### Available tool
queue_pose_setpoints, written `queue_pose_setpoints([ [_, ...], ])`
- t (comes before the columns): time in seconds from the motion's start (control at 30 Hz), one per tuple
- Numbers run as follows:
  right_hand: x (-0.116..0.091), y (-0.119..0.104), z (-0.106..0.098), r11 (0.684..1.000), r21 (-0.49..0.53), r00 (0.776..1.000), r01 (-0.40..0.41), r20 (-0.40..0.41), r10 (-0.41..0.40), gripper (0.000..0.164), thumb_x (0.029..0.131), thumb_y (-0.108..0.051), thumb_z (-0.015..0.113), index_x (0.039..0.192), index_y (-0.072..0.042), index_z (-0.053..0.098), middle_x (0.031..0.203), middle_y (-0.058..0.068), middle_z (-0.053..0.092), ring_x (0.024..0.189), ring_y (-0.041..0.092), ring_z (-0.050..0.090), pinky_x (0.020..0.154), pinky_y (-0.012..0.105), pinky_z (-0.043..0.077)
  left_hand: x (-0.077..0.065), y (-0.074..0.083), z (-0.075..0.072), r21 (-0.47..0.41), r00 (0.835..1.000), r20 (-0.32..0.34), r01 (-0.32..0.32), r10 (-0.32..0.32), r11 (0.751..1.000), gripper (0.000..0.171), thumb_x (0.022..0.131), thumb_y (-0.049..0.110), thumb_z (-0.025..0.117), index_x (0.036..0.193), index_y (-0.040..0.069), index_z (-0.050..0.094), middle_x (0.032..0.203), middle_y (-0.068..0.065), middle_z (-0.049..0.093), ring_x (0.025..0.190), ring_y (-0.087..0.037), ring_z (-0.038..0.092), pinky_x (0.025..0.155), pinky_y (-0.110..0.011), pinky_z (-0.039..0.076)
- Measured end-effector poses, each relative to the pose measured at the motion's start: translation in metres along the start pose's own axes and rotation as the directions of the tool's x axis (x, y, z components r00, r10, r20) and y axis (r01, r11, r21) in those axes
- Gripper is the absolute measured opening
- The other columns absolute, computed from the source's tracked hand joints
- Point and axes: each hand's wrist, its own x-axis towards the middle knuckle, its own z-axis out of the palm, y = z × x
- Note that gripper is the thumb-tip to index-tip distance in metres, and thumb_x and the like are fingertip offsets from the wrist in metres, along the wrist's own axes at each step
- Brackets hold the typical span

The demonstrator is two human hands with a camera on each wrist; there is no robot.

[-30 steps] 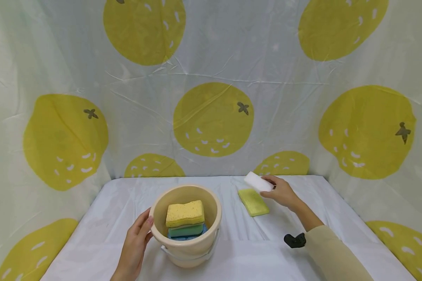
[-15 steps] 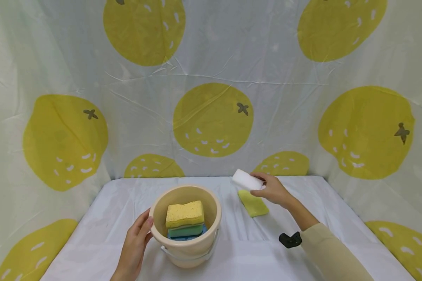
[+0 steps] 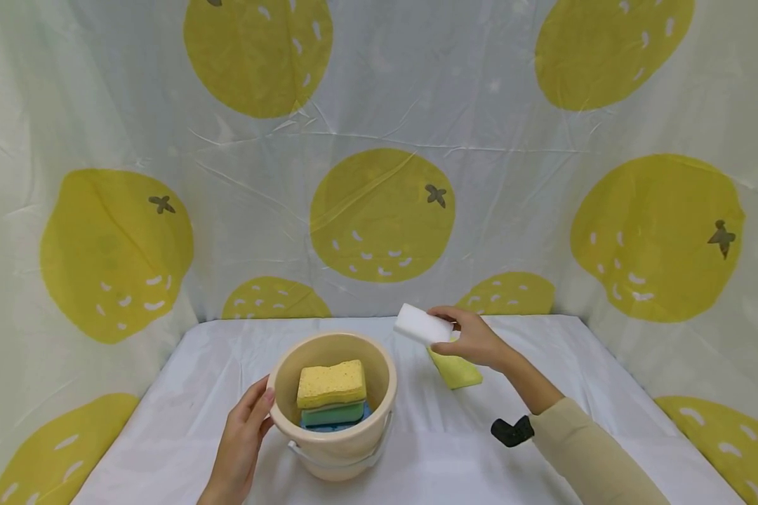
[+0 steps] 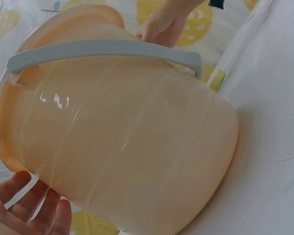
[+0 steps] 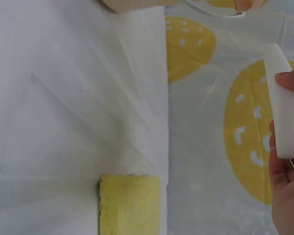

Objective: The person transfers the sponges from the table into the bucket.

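A cream bucket (image 3: 335, 449) with a pale handle (image 4: 108, 48) stands on the cloth-covered table. My left hand (image 3: 243, 431) grips its rim from the left, fingers against the outer wall below the lip. Inside lie a yellow sponge (image 3: 332, 384) on top, a green sponge (image 3: 333, 414) under it, and something blue (image 3: 335, 426) lowest. In my right hand (image 3: 476, 340), a white sponge (image 3: 422, 324) is pinched between thumb and fingers, in the air right of the bucket. Below that hand, a yellow-green sponge (image 3: 457, 372) lies flat on the table, partly covered by the hand in the head view.
The white table cloth (image 3: 442, 456) has creases. Behind and at both sides hangs a pale curtain (image 3: 379, 77) printed with large yellow fruit. A black device (image 3: 512, 432) sits at my right sleeve cuff.
My right hand has carried the white sponge leftward, away from above the yellow-green sponge and closer to the bucket. The left hand and bucket have stayed in place.
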Motion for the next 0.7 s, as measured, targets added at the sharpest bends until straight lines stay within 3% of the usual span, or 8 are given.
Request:
queue_pose_setpoints([
  [0.23, 0.003, -0.023, 0.007, 0.996, 0.011, 0.994, 0.090, 0.053, -0.091, 0.062, 0.086, -0.015, 0.085, 0.141, -0.005, 0.059, 0.133, 0.008, 0.062, 0.114, 0.025, 0.057, 0.101, 0.050, 0.047, 0.000, 0.000, -0.001, -0.010, 1.000, 0.002, -0.014, 0.014, 1.000, 0.055, 0.110, 0.037, 0.053, 0.152, 0.002, 0.046, 0.153, -0.010, 0.046, 0.128, -0.007, 0.051, 0.095, -0.021, 0.049],
  [0.43, 0.004, -0.043, 0.013, 0.988, 0.011, 0.983, 0.155, 0.097, -0.155, 0.061, 0.085, -0.020, 0.085, 0.140, -0.007, 0.061, 0.134, 0.004, 0.062, 0.115, 0.023, 0.057, 0.098, 0.047, 0.049, 0.000, -0.001, 0.000, -0.014, 1.000, 0.009, -0.027, 0.027, 1.000, 0.055, 0.110, 0.035, 0.053, 0.153, 0.002, 0.045, 0.154, -0.012, 0.045, 0.127, -0.006, 0.051, 0.096, -0.021, 0.048],
  [0.7, 0.003, -0.069, 0.028, 0.969, -0.019, 0.955, 0.246, 0.177, -0.239, 0.061, 0.082, -0.022, 0.087, 0.138, -0.011, 0.063, 0.133, -0.002, 0.063, 0.118, 0.018, 0.058, 0.096, 0.041, 0.053, 0.000, 0.000, 0.000, 0.005, 1.000, 0.001, -0.003, 0.003, 1.000, 0.056, 0.110, 0.038, 0.053, 0.153, 0.004, 0.045, 0.155, -0.011, 0.044, 0.127, -0.006, 0.050, 0.095, -0.020, 0.048],
])
